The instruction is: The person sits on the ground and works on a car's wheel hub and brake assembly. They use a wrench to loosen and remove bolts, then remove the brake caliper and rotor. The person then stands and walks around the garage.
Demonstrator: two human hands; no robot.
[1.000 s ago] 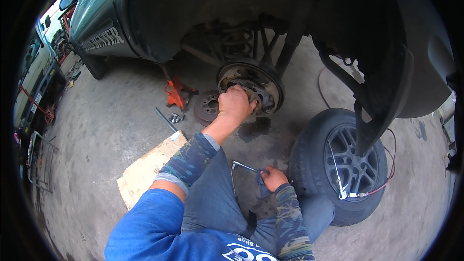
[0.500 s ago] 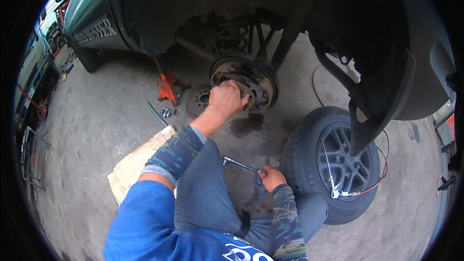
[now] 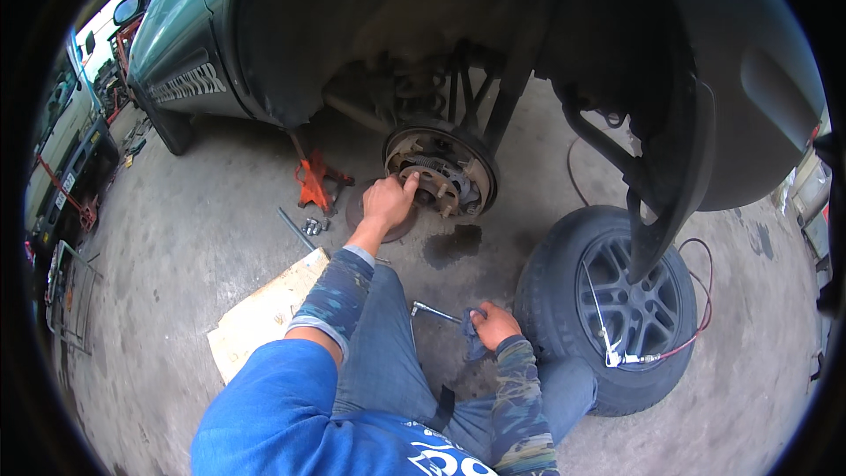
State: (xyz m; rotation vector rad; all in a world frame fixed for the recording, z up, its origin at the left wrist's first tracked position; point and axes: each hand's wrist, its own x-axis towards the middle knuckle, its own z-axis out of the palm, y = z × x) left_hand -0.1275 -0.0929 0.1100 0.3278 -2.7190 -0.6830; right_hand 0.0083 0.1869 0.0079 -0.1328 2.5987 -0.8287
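My left hand (image 3: 389,203) is at the left edge of the rusty wheel hub (image 3: 427,181), one digit laid on its flange and the others curled and partly hidden. Behind the hub, the open drum brake assembly (image 3: 480,181) shows its shoes and a spring. A round brown brake drum (image 3: 407,227) lies on the floor, partly covered by my left hand. Low over my lap, my right hand (image 3: 496,326) is closed around a ratchet wrench (image 3: 436,311) and a blue-grey rag (image 3: 473,339). The wrench's head points left, toward my knee.
A removed wheel (image 3: 551,300) lies at my right, with an air blow gun (image 3: 614,354) and red hose (image 3: 705,300) on it. An orange jack stand (image 3: 313,181) stands beneath the green car (image 3: 189,62). Lug nuts (image 3: 314,226), a metal bar (image 3: 295,229) and a board (image 3: 264,317) are left.
My left hand has moved left and down from across the hub's face to its left edge, uncovering the flange and studs. My right hand stays low with the wrench and rag.
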